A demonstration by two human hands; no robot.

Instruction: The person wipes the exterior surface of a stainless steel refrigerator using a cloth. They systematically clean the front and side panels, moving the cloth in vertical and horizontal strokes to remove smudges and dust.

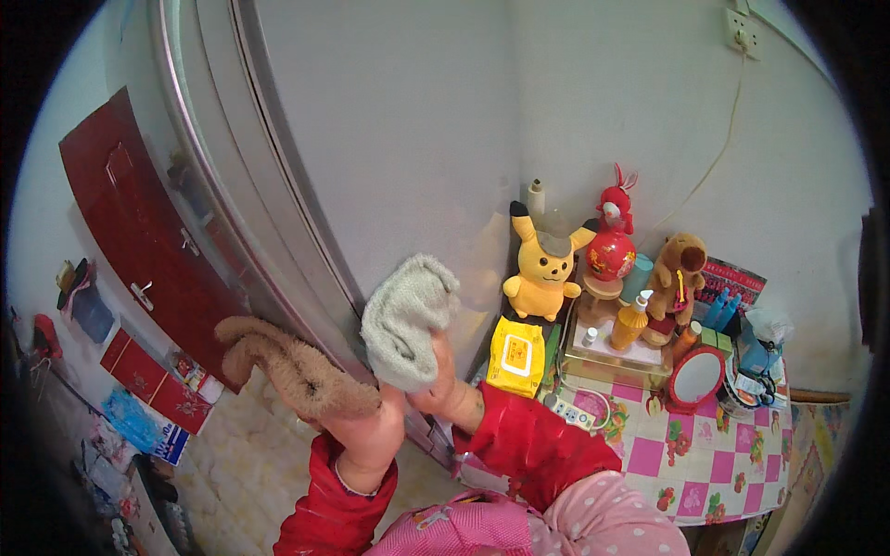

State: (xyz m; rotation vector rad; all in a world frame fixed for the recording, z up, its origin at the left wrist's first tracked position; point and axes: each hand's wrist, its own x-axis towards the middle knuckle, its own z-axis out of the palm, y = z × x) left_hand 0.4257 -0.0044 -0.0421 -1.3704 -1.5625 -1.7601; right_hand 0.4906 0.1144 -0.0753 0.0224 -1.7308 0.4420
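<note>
My left hand [372, 431] holds a brown fluffy item [313, 386], perhaps a sock or cloth, whose folded end hangs over to the left. My fingers there are mostly covered by the plush. In my right hand [445, 382] is a light grey fuzzy knitted item [407, 320], bunched and raised, with its folds hiding most of the fingers. The two hands are close together, the grey item just above and right of the brown one. Behind them stands a smooth grey panel [389, 153] with a metal-edged frame [278, 132] on its left.
At right, a table with a checked fruit-print cover [640, 452] bears a yellow plush toy [542, 278], a wet-wipes pack [516, 358], a pump bottle [630, 323], a red-framed mirror [697, 379] and a power strip [569, 411]. A dark red door [146, 229] is at left.
</note>
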